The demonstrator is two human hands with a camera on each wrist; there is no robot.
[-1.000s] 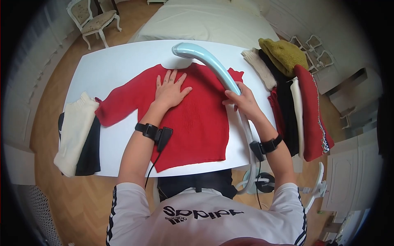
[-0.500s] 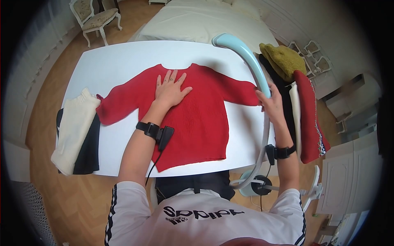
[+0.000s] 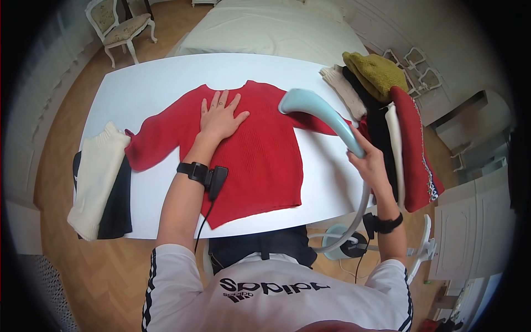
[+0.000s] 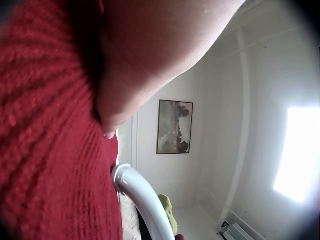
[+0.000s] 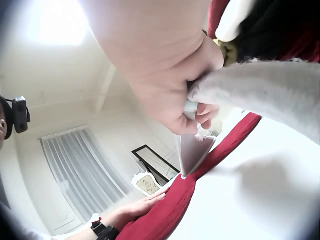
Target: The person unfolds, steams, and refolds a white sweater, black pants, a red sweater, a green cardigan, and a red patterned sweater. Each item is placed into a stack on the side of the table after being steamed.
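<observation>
A red knit sweater lies spread on the white table, neck at the far side. My left hand rests flat on its upper chest, fingers spread. In my right hand is the handle of a light blue garment steamer, gripped with curled fingers. The steamer's head overlaps the sweater's shoulder and sleeve on the right in the head view. From the left wrist, the steamer head appears close over the red knit. A grey hose leaves the handle in the right wrist view.
At the table's left edge lie a cream sweater and a black garment. Several knits are piled at the right, among them a mustard one and a dark red one. The steamer's base stands on the floor below.
The steamer first swung right along the sleeve past the table's far edge, uncovering the neckline, then came back left and nearer, over the shoulder. The left hand stays on the chest.
</observation>
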